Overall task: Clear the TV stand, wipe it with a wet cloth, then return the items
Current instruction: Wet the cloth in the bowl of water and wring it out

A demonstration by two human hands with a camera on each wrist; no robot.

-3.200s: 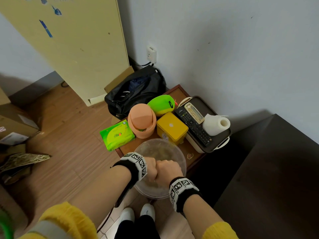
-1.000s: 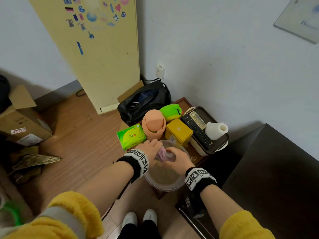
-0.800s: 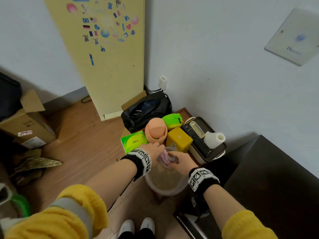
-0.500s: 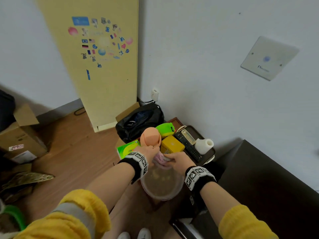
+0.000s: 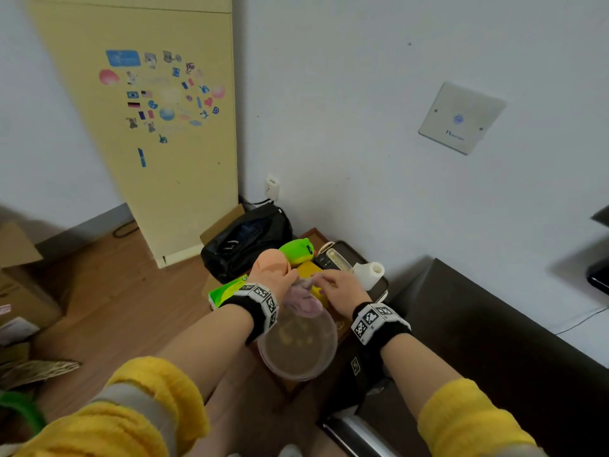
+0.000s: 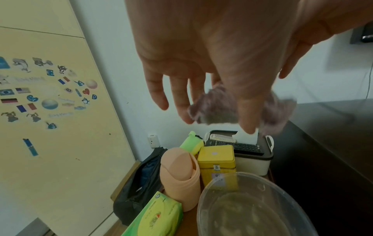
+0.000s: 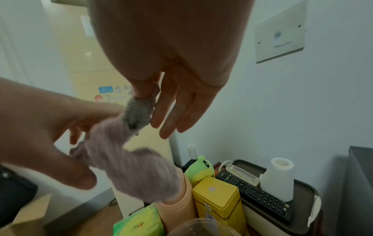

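A damp lilac cloth (image 5: 303, 301) hangs just above a clear plastic basin (image 5: 332, 344) holding murky water. My left hand (image 5: 290, 282) grips one bunched end of the cloth (image 6: 218, 108) with thumb and fingers. My right hand (image 5: 321, 280) pinches the other end (image 7: 139, 110) between thumb and forefinger, its other fingers straight. The dark TV stand (image 5: 494, 341) lies to the right, its top bare in view.
The small wooden table holds a peach bin (image 5: 272, 263), green plush (image 5: 296, 250), yellow tin (image 7: 218, 199), green wipes pack (image 5: 227, 290), and a lidded box (image 7: 302, 212) with remotes (image 7: 252, 191) and a paper roll (image 5: 369, 273). A black bag (image 5: 247, 242) sits behind.
Both hands were clenched together over the basin; they have since lifted the cloth out and drawn apart, opening it between them. The head view has tilted upward.
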